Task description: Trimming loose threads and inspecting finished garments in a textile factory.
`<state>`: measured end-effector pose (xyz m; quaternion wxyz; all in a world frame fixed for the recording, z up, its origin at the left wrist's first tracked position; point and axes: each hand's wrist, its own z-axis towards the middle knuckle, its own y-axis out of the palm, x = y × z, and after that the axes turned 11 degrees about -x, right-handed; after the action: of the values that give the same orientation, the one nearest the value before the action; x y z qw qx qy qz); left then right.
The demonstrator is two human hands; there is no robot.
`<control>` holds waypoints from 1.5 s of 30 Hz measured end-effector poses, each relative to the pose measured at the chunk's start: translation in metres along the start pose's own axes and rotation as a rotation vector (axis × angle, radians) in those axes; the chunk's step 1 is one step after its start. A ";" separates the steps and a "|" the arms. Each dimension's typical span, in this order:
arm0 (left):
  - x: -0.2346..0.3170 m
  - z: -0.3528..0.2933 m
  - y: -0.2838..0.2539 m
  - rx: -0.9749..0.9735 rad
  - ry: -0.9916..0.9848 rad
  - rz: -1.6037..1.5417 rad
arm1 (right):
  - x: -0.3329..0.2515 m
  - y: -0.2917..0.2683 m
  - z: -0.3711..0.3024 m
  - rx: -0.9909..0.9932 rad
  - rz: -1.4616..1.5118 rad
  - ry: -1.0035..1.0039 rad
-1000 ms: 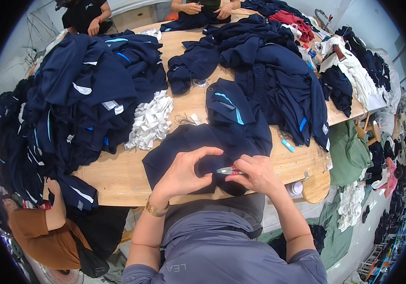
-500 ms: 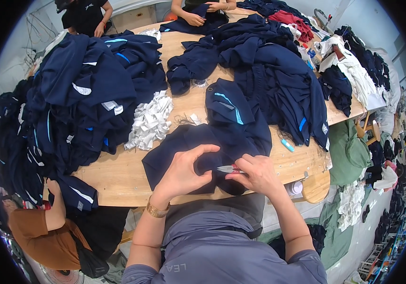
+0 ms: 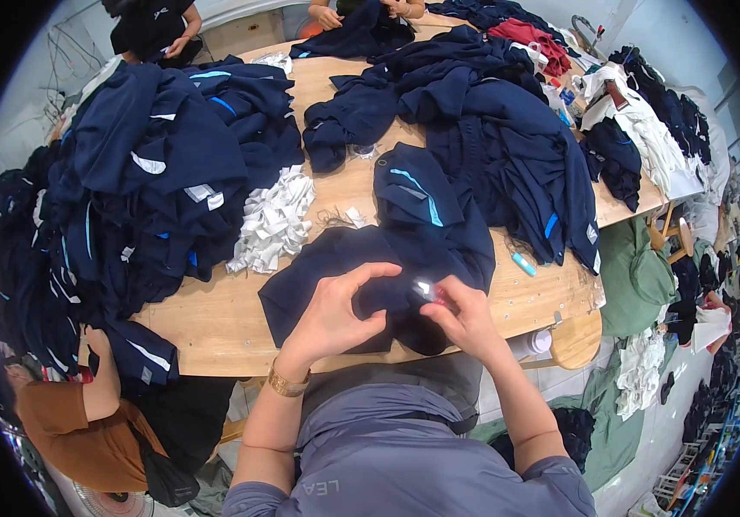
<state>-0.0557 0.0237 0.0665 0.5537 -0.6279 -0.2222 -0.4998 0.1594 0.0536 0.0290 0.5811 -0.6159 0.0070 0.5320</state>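
Note:
My right hand [image 3: 466, 320] is closed on small thread snips [image 3: 426, 291]. Motion smears their metal blades, and my fingers mostly cover the reddish handle. My left hand [image 3: 332, 312] hovers over dark navy fabric, thumb and index finger spread in a C shape with nothing visible between them. Beneath both hands a navy garment [image 3: 421, 246] lies spread at the table's near edge. It has a light-blue stripe on its folded upper part. The snips' tip is apart from my left hand.
Large heaps of navy garments [image 3: 154, 146] cover the left; another pile [image 3: 508, 129] lies right of centre. White fabric pieces [image 3: 271, 220] sit between them on the wooden table [image 3: 215, 319]. A light-blue marker-like stick [image 3: 523, 264] lies at right. Other people work at the far side and lower left.
My right hand has shifted slightly, and the snips have swung, their blades now blurred and pointing up-left. My left hand stays in place. The far people's hands have moved.

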 end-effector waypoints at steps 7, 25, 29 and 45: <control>0.000 0.001 0.000 -0.021 -0.090 -0.077 | -0.016 0.026 0.007 0.164 0.258 -0.061; -0.005 0.000 -0.006 0.106 0.019 -0.040 | -0.007 0.010 0.000 0.172 -0.228 -0.097; -0.003 -0.001 -0.007 0.078 0.008 -0.013 | -0.007 0.005 0.004 0.145 -0.339 -0.158; -0.004 0.002 -0.006 0.049 0.033 0.012 | -0.005 0.001 0.008 0.027 -0.386 -0.174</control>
<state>-0.0620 0.0282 0.0660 0.5754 -0.6070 -0.2217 -0.5013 0.1513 0.0561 0.0330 0.6788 -0.5497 -0.1542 0.4617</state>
